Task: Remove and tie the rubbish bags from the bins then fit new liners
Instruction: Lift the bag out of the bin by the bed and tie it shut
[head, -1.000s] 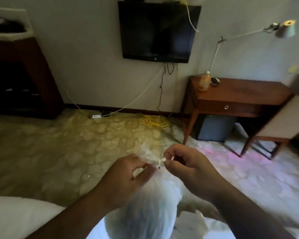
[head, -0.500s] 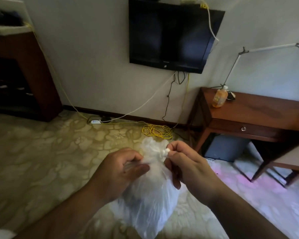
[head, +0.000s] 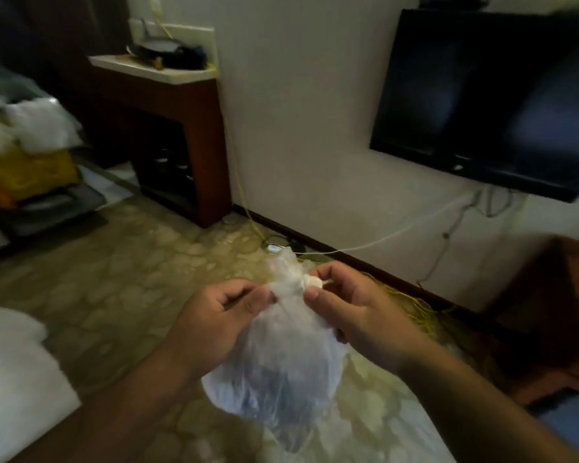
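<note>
Head view. A: Locate the rubbish bag point(head: 274, 362).
B: It hangs between both hands above the patterned floor point(head: 121, 295), low and central. Dark contents show through the translucent film.
A: State of the left hand point(head: 214, 325)?
B: Fingers curled, pinching the bag's neck just below the gathered top.
A: State of the right hand point(head: 358, 312)?
B: Thumb and fingers pinch the white knot point(head: 311, 282) at the neck.
A: Surroundings?
B: Wall-mounted television point(head: 488, 101) at upper right; wooden cabinet point(head: 181, 128) at upper left.
</note>
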Demonstrator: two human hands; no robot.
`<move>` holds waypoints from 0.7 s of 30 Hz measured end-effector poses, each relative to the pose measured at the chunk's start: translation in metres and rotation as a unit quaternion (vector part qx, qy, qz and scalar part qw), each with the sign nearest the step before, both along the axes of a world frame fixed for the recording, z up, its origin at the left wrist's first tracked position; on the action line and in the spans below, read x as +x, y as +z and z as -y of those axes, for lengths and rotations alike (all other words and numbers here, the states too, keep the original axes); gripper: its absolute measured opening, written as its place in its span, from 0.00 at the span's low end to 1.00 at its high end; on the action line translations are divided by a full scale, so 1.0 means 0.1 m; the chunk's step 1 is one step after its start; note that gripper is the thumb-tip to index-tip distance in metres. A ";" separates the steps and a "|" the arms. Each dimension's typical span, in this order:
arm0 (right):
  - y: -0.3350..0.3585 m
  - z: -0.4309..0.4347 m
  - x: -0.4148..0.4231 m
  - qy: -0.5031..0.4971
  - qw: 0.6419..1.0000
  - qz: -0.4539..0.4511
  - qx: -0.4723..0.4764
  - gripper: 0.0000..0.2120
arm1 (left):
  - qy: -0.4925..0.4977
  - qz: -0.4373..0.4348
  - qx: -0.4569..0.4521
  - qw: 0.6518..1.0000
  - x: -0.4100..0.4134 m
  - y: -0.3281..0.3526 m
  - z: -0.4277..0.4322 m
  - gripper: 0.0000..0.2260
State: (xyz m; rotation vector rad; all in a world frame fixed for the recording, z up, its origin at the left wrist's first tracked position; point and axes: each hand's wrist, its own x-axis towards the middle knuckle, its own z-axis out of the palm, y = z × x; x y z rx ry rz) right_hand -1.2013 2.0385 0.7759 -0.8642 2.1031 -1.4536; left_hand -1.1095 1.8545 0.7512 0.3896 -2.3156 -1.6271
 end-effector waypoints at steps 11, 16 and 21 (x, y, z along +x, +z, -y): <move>-0.03 1.36 -1.10 0.132 0.981 -0.112 0.081 0.07 | 0.188 -0.008 0.049 0.981 -0.48 0.07 0.94 0.03; -0.13 2.10 -1.58 0.159 0.984 -0.060 0.050 0.12 | 0.236 -0.029 0.180 0.954 -0.95 0.04 1.60 0.12; -0.19 2.84 -2.01 0.153 0.985 -0.021 0.077 0.36 | 0.225 -0.080 0.310 0.920 -1.44 0.12 2.32 0.15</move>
